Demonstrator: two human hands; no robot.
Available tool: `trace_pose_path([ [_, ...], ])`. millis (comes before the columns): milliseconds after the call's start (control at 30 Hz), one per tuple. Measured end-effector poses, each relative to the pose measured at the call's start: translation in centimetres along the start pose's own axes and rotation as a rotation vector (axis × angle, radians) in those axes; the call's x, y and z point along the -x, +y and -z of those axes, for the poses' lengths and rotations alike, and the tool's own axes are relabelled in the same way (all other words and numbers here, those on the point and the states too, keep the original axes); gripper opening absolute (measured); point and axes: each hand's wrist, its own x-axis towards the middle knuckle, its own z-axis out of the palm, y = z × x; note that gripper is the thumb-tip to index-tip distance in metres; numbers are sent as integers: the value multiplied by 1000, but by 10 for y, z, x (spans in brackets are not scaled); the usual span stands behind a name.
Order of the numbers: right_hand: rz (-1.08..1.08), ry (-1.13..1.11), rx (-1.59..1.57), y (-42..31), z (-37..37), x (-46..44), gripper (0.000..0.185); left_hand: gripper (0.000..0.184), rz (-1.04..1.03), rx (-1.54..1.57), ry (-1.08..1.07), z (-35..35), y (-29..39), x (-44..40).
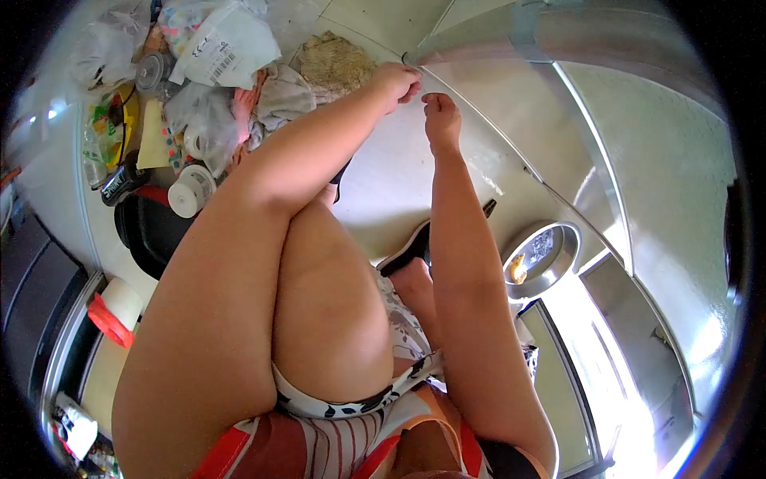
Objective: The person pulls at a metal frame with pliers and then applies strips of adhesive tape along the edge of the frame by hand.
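Note:
My left hand point(396, 86) is at the top centre, near the lower corner of a shiny panel point(495, 104), its fingers curled closed. Just right of it and a little lower is my right hand point(442, 122), with its fingers bent in a pinch toward the left hand. A small gap separates the two hands. Whatever either hand may hold is too small or too hidden to make out. A tan rag point(335, 62) lies on the floor beyond my left hand.
Plastic bags point(223, 48), a white tub point(191, 190) and a black basin point(148, 235) crowd the left. At right, a metal bowl point(568, 247) holds a yellowish piece. A black handle point(489, 208) lies near my shoe point(407, 249). A red-and-white roll point(118, 307) sits lower left.

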Motion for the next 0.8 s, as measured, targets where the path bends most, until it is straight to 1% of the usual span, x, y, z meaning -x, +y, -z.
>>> trace_pose_path([
  [67,13,-7,-4,6,-2,-5,21,13,-2,100,46,-6,2,-8],
  [167,-94,-100,-28,-8,12,1,19,13,-11,150,87,-9,5,-5],
  [267,-418,-218,-605,14,9,-3,21,8,46,-56,14,-2,7,-17],
  [300,-528,-192,-827,10,15,2,26,8,56,-74,4,0,7,-19],
  [400,-456,-27,-1387,12,15,-12,28,10,92,-71,-27,-3,8,-24],
  [433,-390,-105,-1549,16,16,-25,23,11,108,-42,-38,-3,8,-24],
  [533,-377,-24,-1682,20,9,-23,27,12,133,19,-50,-5,7,-21],
  [667,-348,-103,-1743,23,11,-12,26,13,144,110,-46,-4,6,-17],
  [767,-327,-95,-1619,33,11,-14,32,13,123,110,-40,-3,6,-18],
  [800,-343,-69,-1622,34,11,-13,26,13,115,96,-42,-2,4,-19],
])
